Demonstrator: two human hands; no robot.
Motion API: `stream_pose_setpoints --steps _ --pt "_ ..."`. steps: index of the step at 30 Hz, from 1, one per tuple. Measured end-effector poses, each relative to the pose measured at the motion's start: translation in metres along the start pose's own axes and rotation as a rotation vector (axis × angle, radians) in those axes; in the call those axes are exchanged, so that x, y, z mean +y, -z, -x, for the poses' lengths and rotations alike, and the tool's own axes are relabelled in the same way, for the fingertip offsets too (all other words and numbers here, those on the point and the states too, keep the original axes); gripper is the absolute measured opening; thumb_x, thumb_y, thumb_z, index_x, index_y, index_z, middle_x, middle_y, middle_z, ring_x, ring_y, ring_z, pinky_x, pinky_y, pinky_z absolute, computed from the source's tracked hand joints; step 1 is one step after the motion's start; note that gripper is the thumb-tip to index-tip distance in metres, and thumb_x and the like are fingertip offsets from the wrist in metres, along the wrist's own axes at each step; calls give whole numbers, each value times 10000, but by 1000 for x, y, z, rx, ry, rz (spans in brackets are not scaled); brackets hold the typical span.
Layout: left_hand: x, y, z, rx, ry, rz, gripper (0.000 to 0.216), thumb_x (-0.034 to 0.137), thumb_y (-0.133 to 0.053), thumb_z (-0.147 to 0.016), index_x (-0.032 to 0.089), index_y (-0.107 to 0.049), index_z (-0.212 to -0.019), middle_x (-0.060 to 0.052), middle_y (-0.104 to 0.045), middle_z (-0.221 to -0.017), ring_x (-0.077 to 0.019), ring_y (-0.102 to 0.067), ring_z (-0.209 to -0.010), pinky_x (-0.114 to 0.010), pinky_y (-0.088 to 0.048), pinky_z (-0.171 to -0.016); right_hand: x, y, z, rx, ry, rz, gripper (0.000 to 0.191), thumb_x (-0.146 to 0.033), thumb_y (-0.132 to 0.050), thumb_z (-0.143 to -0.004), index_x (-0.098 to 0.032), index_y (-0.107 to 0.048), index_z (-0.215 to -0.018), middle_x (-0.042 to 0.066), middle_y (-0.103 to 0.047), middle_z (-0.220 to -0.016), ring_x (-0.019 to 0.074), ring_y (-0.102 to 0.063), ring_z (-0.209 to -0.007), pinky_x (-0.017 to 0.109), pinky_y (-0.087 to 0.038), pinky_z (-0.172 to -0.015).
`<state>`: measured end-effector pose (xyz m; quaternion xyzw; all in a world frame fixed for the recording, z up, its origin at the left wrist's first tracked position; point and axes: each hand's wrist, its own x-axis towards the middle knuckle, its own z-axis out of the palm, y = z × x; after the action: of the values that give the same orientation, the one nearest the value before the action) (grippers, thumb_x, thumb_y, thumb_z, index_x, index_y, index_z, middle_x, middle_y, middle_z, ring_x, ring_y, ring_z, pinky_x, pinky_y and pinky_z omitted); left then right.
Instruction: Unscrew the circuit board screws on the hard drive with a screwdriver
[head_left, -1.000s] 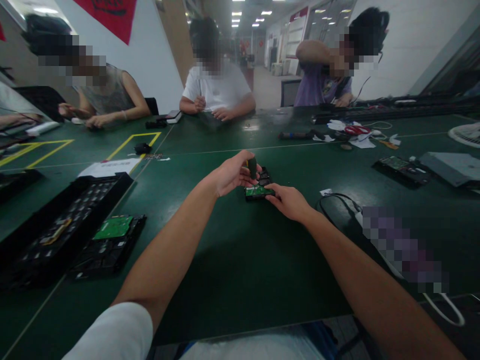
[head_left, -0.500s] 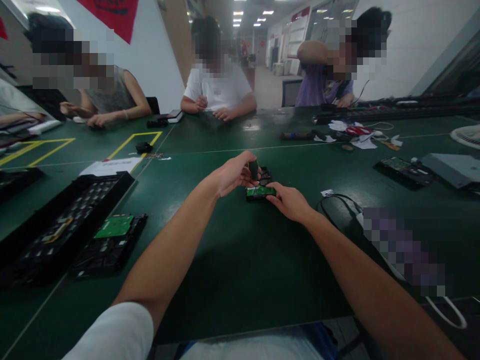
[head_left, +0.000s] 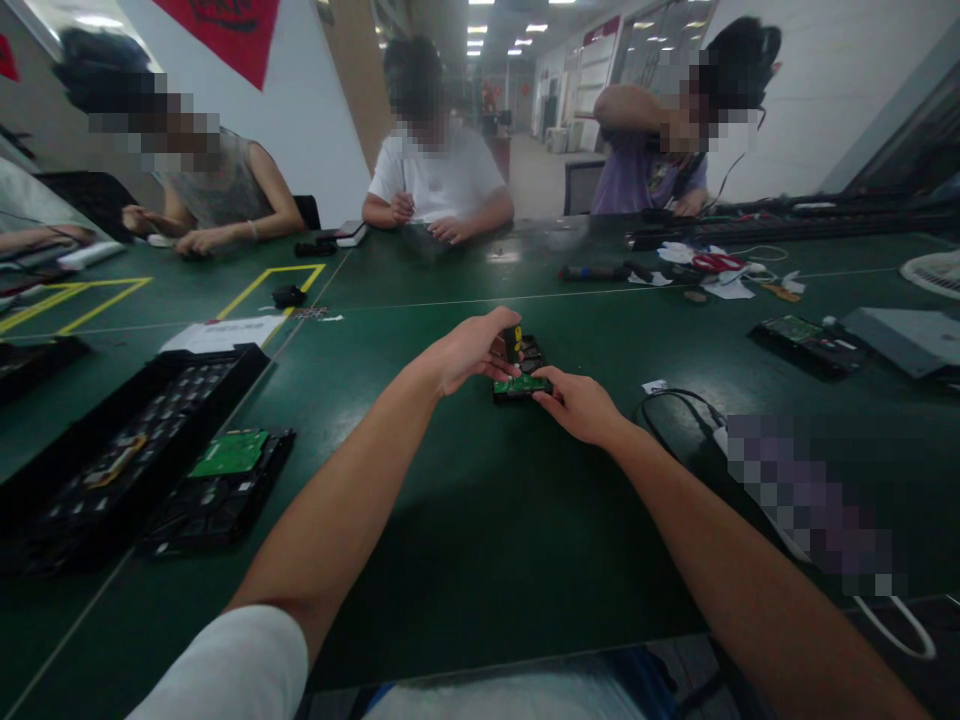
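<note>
My left hand [head_left: 480,352] is closed round the handle of a screwdriver [head_left: 513,343], which is dark with yellow marks. It stands upright over a small black hard drive [head_left: 530,350] that carries a green circuit board [head_left: 525,384]. The tool's tip is hidden by my fingers. With thumb and fingers, my right hand [head_left: 574,402] grips the near right corner of the drive, which lies on the green table. To the left rests another black hard drive [head_left: 225,500] with a green board.
A long black tray [head_left: 142,440] and a white paper [head_left: 225,333] lie at left. At right are a cable [head_left: 679,392], another drive [head_left: 810,343] and a grey box [head_left: 907,338]. Scissors [head_left: 720,262] lie among scraps farther back. Several people sit across the table.
The screwdriver's handle has turned in my left hand, so its yellow marks now show. My right hand keeps its grip on the hard drive.
</note>
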<state>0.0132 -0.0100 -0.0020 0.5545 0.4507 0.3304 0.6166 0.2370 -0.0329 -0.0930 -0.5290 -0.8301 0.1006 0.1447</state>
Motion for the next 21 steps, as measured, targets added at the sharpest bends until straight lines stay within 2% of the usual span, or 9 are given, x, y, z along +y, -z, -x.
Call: stream_pose_setpoints --steps 4,14,21 --pt "0 0 1 -24 -5 30 398 532 -605 -858 143 -660 -923 -132 -714 -868 -244 -710 -784 -361 -563 -750 0 1 0 2 -5 -4 358 -401 -555 -1050 -261 -602 -1376 50 -752 -945 212 -674 -799 298 -380 -649" --pt "-2 4 -2 -41 9 -15 449 558 -549 -870 141 -702 -931 -117 -710 -877 -210 -669 -750 -311 -518 -661 0 2 0 -8 -3 -10 365 -405 -549 -1055 -268 -603 -1389 49 -747 -927 210 -675 -779 304 -379 -648" --pt "2 2 3 -15 12 62 383 506 -610 -858 133 -665 -922 -130 -718 -877 -239 -712 -770 -370 -572 -751 0 2 1 -3 9 -21 362 -400 -546 -1058 -264 -607 -1388 47 -746 -929 204 -674 -788 295 -375 -658"
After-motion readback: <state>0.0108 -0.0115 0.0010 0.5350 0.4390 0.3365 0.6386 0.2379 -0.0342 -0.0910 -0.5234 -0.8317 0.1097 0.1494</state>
